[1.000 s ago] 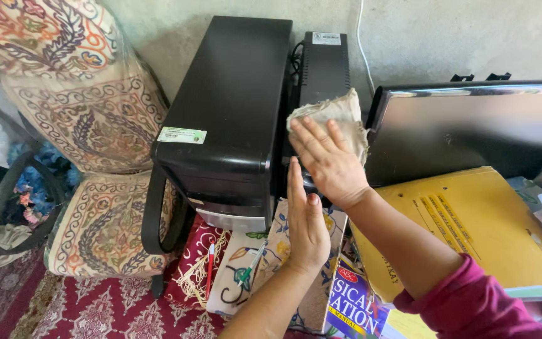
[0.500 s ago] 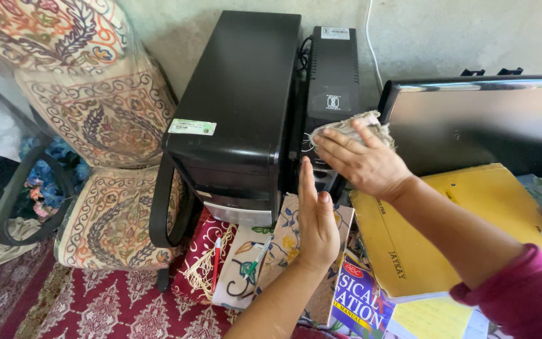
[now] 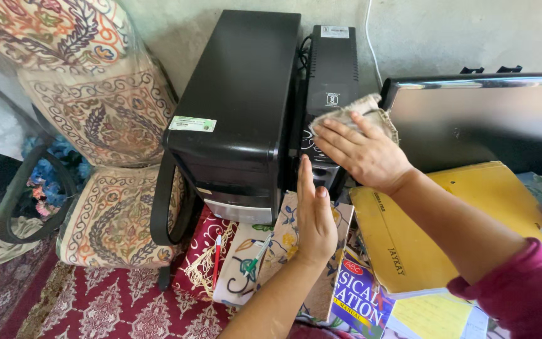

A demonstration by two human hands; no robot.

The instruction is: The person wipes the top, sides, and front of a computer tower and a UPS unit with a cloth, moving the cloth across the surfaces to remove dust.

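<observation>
Presently the right hand (image 3: 362, 154) lies flat, fingers spread, pressing a crumpled beige cloth (image 3: 365, 110) against the front upper face of the small black power unit (image 3: 330, 81), which serves as the landmark; the palm bears down on the cloth rather than pinching it, a hold that suits wiping a flat panel. The left hand (image 3: 315, 216) stands open and edge-up, fingers straight and together, just below the unit's front, its fingertips close to the lower panel; whether it touches the casing cannot be told, and it grips nothing. It appears placed to steady or brace the unit while the cloth is pressed on. Immediately to the left of the unit, touching or nearly so, stands a taller black computer tower (image 3: 239, 107) with a pale label on top. To the right of the unit leans a dark flat monitor (image 3: 484, 119), its edge just beside the cloth. In front of the unit and to the right lies a yellow folder (image 3: 459, 220) on stacked papers, with a blue-covered book (image 3: 359, 301) nearer the person. Left of the tower sits a chair with patterned cushions (image 3: 101, 119). A red pen (image 3: 218, 248) rests on embroidered fabric below the tower.
</observation>
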